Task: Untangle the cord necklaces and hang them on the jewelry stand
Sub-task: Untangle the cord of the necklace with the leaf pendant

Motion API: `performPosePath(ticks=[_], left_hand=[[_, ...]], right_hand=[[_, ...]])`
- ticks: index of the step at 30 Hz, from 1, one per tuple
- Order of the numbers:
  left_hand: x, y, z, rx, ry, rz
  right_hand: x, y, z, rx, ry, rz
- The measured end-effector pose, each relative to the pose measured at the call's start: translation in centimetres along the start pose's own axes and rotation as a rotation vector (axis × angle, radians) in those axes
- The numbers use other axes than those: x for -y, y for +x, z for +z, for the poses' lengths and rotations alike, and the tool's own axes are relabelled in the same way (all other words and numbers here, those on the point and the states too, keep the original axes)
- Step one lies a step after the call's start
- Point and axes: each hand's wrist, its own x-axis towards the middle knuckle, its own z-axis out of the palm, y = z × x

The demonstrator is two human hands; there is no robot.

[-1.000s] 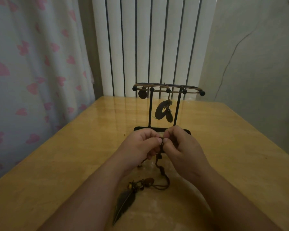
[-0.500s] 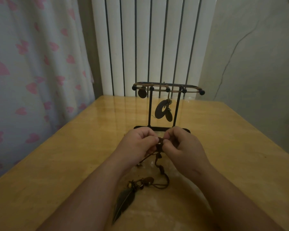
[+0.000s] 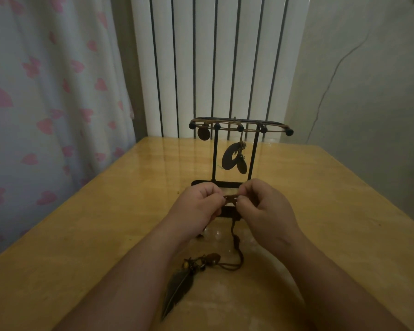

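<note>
The cord [image 3: 230, 198] is held up between both hands, just in front of the foot of the stand [image 3: 215, 161]. The left hand [image 3: 197, 205] pinches it from one side and the right hand [image 3: 265, 209] from the other. Their fingertips are almost touching, so both hands are clenched on the same short piece. Below them the cord hangs down to the table [image 3: 81, 235] and ends in a loop with beads and a feather [image 3: 177, 289], which lies flat between the forearms.

I judge that the step in hand is to loosen a knot or twist at this pinched place (the knot itself is too small and dark to see). To do it well, the fingers should pull the strands apart softly and not tighten them. The feather should rest on the table, so that its weight does not drag on the cord.

The stand already carries one necklace with dark discs [image 3: 226, 161]. Further back are a radiator [image 3: 213, 56] and a curtain [image 3: 46, 91] with pink hearts.
</note>
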Motion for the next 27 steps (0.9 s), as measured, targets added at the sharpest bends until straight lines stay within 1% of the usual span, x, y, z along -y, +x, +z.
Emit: performPosePath(ticks=[4,8,11,13,15,18,21,23,27], left_hand=[[0.0,0.0,0.1,0.012,-0.012,-0.015],[0.1,0.1,0.1,-0.002,0.031,-0.016],[0.1,0.2,0.1,0.014,0.059,-0.012],[0.1,0.2,0.0,-0.002,0.056,-0.021],[0.3,0.3,-0.1,-0.022,0.027,-0.033],[0.3,0.3,-0.1,-0.02,0.017,-0.041],[0.3,0.3,0.0,-0.02,0.023,-0.04],[0.4,0.4,0.0,-0.035,0.029,-0.036],[0.5,0.3,0.0,-0.031,0.025,-0.033]], right_hand=[[0.2,-0.1,0.0,0.027,0.096,0.067],[0.0,-0.2,-0.3,-0.008,0.172,0.029],[0.0,-0.1,-0.3,-0.005,0.108,0.004],[0.0,0.0,-0.3,-0.03,0.072,0.02],[-0.2,0.2,-0.5,-0.042,0.154,0.098],[-0.3,0.3,-0.6,0.072,0.38,0.246],[-0.2,0.2,-0.9,0.113,0.454,0.242],[-0.2,0.2,-1.0,0.116,0.426,0.2],[-0.2,0.2,-0.4,0.08,0.216,0.149]])
